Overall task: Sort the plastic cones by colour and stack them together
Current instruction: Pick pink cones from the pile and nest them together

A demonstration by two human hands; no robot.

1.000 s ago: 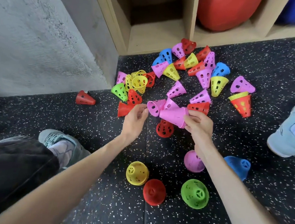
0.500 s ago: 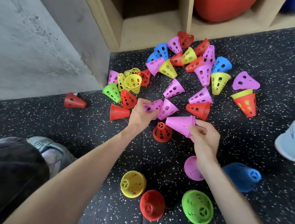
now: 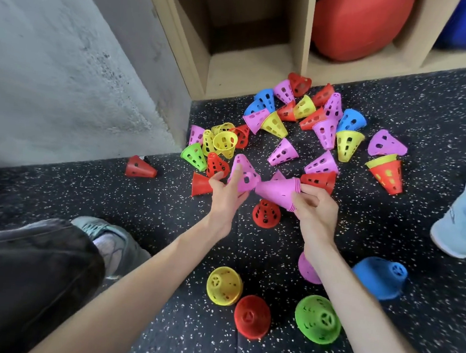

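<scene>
Black speckled rubber flooring (image 3: 401,106) ran up to a pale wooden cubby shelf (image 3: 252,74), with a rough concrete wall (image 3: 53,62) to the shelf's left. A scatter of pink, red, yellow, blue and green cones (image 3: 301,126) lay on the floor just in front of the shelf. Nearer the person than that scatter, the right hand (image 3: 315,209) gripped a nested pink stack (image 3: 277,193) by its wide end, held sideways with the tip pointing left. The left hand (image 3: 226,192) pinched a single pink cone (image 3: 244,174), which touched the stack's tip. Farther still from the shelf, five stacks stood upright: yellow (image 3: 223,285), red (image 3: 252,317), green (image 3: 318,319), pink (image 3: 307,268) and blue (image 3: 379,276).
</scene>
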